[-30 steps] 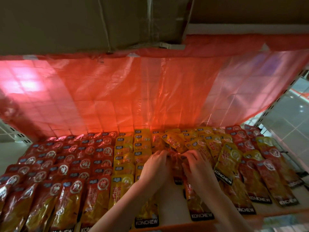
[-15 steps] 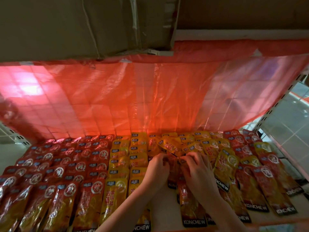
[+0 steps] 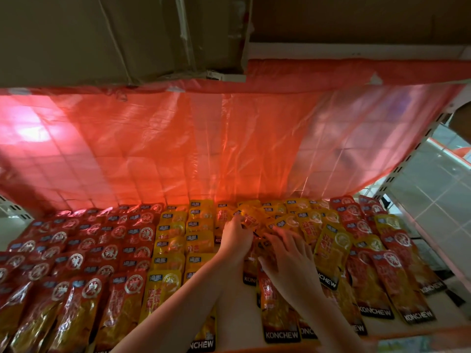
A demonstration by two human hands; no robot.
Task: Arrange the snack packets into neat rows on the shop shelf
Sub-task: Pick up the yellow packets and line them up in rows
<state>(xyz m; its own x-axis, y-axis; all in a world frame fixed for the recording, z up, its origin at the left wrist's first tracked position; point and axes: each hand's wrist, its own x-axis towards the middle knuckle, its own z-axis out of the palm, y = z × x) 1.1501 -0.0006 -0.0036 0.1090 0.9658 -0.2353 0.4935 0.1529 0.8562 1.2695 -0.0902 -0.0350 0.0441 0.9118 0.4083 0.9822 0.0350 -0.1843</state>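
Straightening jumbled yellow packets (image 3: 257,220) at shelf (image 3: 237,301) middle. Left hand (image 3: 235,238) pinches packet corner near back; right hand (image 3: 290,261) spread flat, pressing loose packets. Advise sliding packets flat, one by one, matching tidy red rows (image 3: 84,250) on left. Bare strip between forearms offers working room; front lip close, packets overhang there.

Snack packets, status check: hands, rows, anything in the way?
Left hand and right hand both on the jumbled yellow packets mid-shelf. Red packets at left in neat rows. Hanging red plastic sheet behind, not obstructing.
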